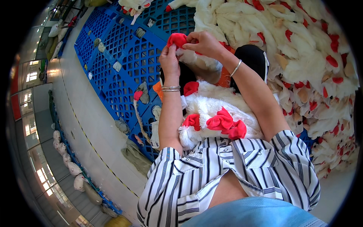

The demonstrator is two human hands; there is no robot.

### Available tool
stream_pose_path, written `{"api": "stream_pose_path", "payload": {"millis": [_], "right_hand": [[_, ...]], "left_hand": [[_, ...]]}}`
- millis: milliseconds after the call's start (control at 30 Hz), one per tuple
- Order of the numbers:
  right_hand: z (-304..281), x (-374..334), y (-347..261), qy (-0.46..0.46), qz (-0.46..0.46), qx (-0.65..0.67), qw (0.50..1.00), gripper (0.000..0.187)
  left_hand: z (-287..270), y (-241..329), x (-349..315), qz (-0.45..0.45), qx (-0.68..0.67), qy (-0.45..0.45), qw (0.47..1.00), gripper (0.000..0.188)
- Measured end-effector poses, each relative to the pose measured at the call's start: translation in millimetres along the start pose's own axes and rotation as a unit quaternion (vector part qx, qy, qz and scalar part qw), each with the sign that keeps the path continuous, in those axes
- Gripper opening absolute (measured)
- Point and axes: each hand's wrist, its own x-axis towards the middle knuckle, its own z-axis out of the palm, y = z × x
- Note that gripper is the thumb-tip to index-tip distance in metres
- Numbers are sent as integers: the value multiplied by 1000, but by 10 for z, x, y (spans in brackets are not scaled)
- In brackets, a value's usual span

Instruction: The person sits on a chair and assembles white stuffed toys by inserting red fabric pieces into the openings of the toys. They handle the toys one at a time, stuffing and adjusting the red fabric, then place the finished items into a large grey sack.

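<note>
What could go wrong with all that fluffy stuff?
The red cloth might slip, since the left hand and right hand seem to hold it just by their fingers. The white plush lies loose on the lap, so it could slide off if the knees move. And the bracelets on the left wrist might catch on fluffy fur.
</note>
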Motion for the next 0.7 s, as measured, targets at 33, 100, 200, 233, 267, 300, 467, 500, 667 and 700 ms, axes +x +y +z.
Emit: {"api": "stream_pose_path", "payload": {"millis": [33,100,200,233,267,300,467,500,667,700], "right_hand": [[2,-13,-21,3,2,-4,1000,30],[15,-13,-30,9,9,-8,1000,31],[39,-5,9,24,3,-22,999,31],[53,-10,17,30,-14,-34,999,31],[63,-12,25,36,-31,-45,998,31],[70,-9,34,36,-26,-30,999,30],[116,25,127,58,-20,19,998,21],[116,27,151,54,-3,16,998,20],[122,15,105,49,20,48,997,22],[106,15,103,22,21,74,997,22]], "left_hand": [[-13,-11,5,-4,7,-3,1000,21],[-41,-30,15,-11,20,-10,1000,23],[-22,-31,-2,-7,32,-8,999,23],[-19,-34,-10,-7,39,-8,999,22],[-14,-37,-19,-7,46,-9,999,22],[-10,-39,-24,-8,53,-10,999,21],[7,-66,-38,-24,71,-21,997,21],[9,-72,-42,-29,83,-21,996,21],[-47,-123,-15,-33,106,-48,993,22],[-67,-135,-6,-40,106,-51,992,22]]}}
